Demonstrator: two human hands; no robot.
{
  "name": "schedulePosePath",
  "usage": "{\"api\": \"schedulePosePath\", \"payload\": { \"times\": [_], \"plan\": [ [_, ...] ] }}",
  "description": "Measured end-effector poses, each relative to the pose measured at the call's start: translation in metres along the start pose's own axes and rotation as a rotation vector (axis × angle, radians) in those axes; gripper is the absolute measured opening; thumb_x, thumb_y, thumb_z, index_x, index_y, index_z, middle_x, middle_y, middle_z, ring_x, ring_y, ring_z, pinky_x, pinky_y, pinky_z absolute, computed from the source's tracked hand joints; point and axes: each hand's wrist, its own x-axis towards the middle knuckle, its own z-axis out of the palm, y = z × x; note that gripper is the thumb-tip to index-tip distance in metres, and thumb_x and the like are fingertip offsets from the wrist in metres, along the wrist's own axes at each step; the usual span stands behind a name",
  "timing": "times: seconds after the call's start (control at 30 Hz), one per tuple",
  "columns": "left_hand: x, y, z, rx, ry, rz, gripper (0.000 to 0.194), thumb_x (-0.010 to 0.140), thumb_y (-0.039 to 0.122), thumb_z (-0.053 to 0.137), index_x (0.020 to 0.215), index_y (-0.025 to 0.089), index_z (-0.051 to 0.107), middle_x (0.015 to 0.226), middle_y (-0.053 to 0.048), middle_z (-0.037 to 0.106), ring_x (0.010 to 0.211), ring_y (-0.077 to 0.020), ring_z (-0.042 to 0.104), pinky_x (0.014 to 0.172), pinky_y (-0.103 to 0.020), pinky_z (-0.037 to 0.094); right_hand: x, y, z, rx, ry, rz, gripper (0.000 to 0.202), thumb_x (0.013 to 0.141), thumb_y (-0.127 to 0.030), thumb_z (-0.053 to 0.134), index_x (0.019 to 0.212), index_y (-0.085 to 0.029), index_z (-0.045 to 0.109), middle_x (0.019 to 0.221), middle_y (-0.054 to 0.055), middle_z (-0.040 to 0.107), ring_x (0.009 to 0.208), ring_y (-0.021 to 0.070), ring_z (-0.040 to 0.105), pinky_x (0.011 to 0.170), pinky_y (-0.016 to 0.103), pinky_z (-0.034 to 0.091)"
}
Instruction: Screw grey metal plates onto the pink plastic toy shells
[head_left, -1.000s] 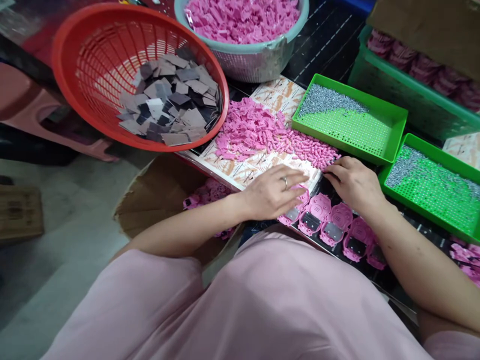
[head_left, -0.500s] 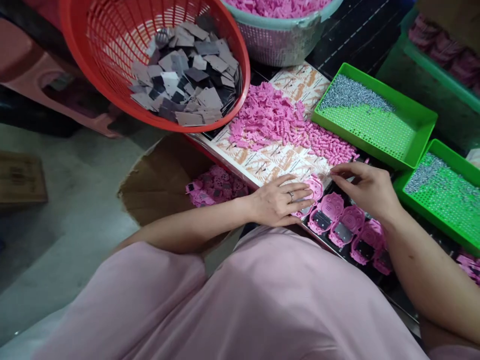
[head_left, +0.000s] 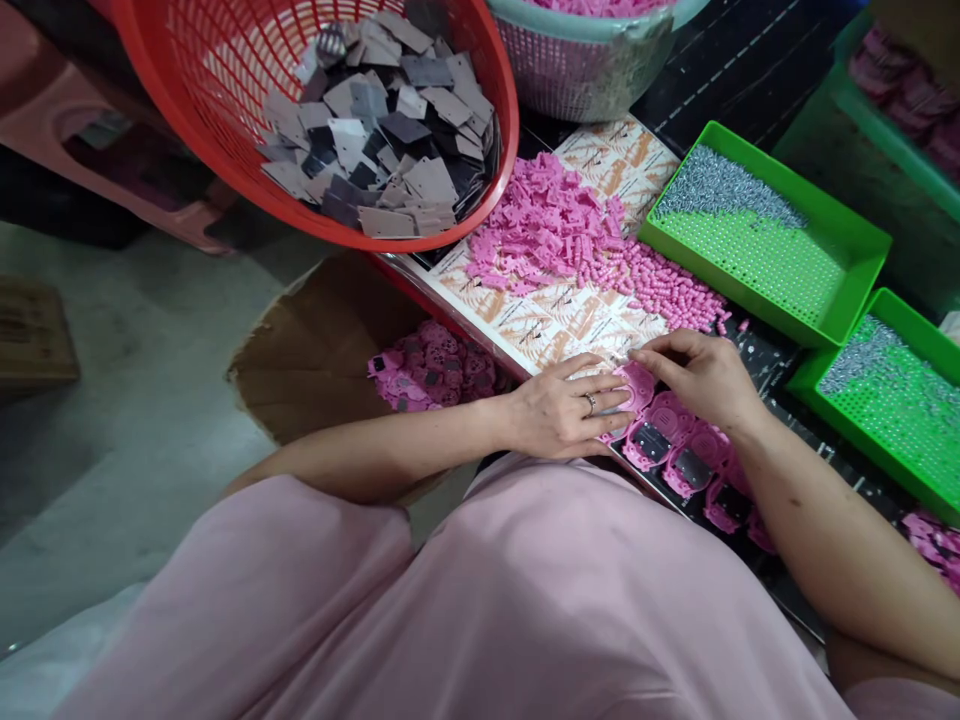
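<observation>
My left hand (head_left: 559,410), a ring on one finger, lies with fingers stretched out over a pink plastic casing (head_left: 640,384) at the table edge, covering much of it. At the far rim of that casing, my right hand (head_left: 701,375) is closed in a pinch; whatever sits between its fingertips is too small to make out. A row of similar pink casings (head_left: 670,420) runs off to the right beneath my right wrist, several with a dark plate (head_left: 651,443) inside. Beyond my hands lie a heap of pink plastic parts (head_left: 547,225) and small pink pegs (head_left: 675,285).
Two green trays (head_left: 832,325) (head_left: 801,385) of small metal screws stand at the right. A red basket (head_left: 507,130) of grey plates is at upper left, a pale green basket (head_left: 592,75) behind. Below the table edge, a cardboard box (head_left: 300,350) holds pink casings.
My right hand has moved left and closer to the casing under my left hand, its pinched fingertips now at the rim. The left hand stays on the casing; the view has shifted slightly.
</observation>
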Motion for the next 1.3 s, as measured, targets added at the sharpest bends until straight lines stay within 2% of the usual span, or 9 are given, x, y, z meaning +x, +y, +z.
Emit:
{"api": "schedulePosePath", "payload": {
  "times": [0.17,0.23,0.37,0.57,0.7,0.8,1.03,1.2,1.3],
  "plan": [
    [0.001,-0.003,0.001,0.003,-0.008,0.003,0.038,0.096,0.046,0.049,0.118,0.019,0.066,0.123,-0.008,0.068,0.118,-0.0225,0.06,0.105,-0.047,0.041,0.003,0.0,0.001,-0.099,0.079,-0.147,0.014,0.082,-0.031,0.067,0.08,-0.019,0.074,0.077,0.004,0.07,0.069,0.015,0.061,0.068,0.029,0.045],
    [0.001,-0.004,0.002,0.008,0.006,0.001,0.039,0.097,0.046,0.049,0.117,0.019,0.066,0.122,-0.008,0.068,0.116,-0.0231,0.061,0.104,-0.048,0.042,0.006,0.004,-0.002,-0.065,0.135,-0.118,0.017,0.082,-0.035,0.066,0.082,-0.02,0.074,0.077,0.004,0.07,0.068,0.0148,0.061,0.066,0.029,0.045],
    [0.0,-0.005,0.006,0.009,0.061,0.01,0.039,0.096,0.047,0.05,0.117,0.019,0.066,0.119,-0.007,0.069,0.114,-0.0227,0.062,0.103,-0.047,0.043,0.01,0.011,-0.01,0.078,0.206,0.046,0.023,0.079,-0.043,0.067,0.085,-0.021,0.074,0.074,0.002,0.07,0.061,0.0132,0.058,0.059,0.028,0.044],
    [-0.001,-0.004,0.006,0.007,0.081,0.014,0.037,0.095,0.046,0.052,0.115,0.019,0.068,0.118,-0.008,0.07,0.114,-0.0223,0.062,0.103,-0.046,0.043,0.003,0.002,-0.009,0.174,-0.048,0.136,0.029,0.075,-0.048,0.069,0.079,-0.019,0.074,0.069,0.002,0.07,0.057,0.0114,0.056,0.055,0.026,0.042],
    [-0.002,-0.002,0.005,-0.001,0.053,0.009,0.039,0.095,0.049,0.051,0.116,0.021,0.068,0.12,-0.008,0.069,0.115,-0.0215,0.062,0.104,-0.045,0.043,0.002,-0.006,-0.006,0.122,-0.046,0.089,0.031,0.079,-0.047,0.064,0.083,-0.019,0.074,0.07,0.002,0.07,0.057,0.011,0.057,0.056,0.026,0.043],
    [-0.003,-0.001,0.005,-0.008,0.039,0.006,0.039,0.095,0.05,0.05,0.116,0.022,0.068,0.121,-0.008,0.068,0.114,-0.0209,0.062,0.102,-0.044,0.043,0.005,-0.008,-0.012,0.035,0.03,0.058,0.024,0.082,-0.041,0.061,0.084,-0.019,0.071,0.068,0.001,0.069,0.055,0.0094,0.056,0.056,0.025,0.042],
    [-0.004,-0.001,0.005,-0.011,0.08,0.019,0.04,0.095,0.049,0.05,0.115,0.019,0.067,0.119,-0.008,0.07,0.113,-0.021,0.063,0.098,-0.042,0.045,0.019,-0.023,-0.022,-0.369,-0.153,-0.078,0.016,0.08,-0.034,0.062,0.082,-0.024,0.075,0.066,0.0,0.069,0.054,0.0111,0.056,0.055,0.028,0.039],
    [-0.002,-0.001,0.003,-0.013,0.063,0.014,0.041,0.095,0.05,0.049,0.115,0.019,0.068,0.116,-0.008,0.071,0.112,-0.0204,0.063,0.099,-0.041,0.046,0.03,-0.035,-0.013,-0.752,-0.21,-0.177,0.018,0.081,-0.029,0.058,0.079,-0.021,0.073,0.071,0.005,0.069,0.058,0.0145,0.054,0.051,0.029,0.022],
    [-0.001,-0.001,0.002,-0.017,0.083,0.019,0.04,0.095,0.049,0.051,0.113,0.017,0.068,0.113,-0.008,0.072,0.11,-0.0207,0.064,0.097,-0.041,0.046,0.032,-0.035,-0.014,-0.771,-0.253,-0.217,0.017,0.082,-0.024,0.056,0.074,-0.018,0.07,0.07,0.007,0.068,0.057,0.0139,0.052,0.052,0.03,0.022]
  ]
}}
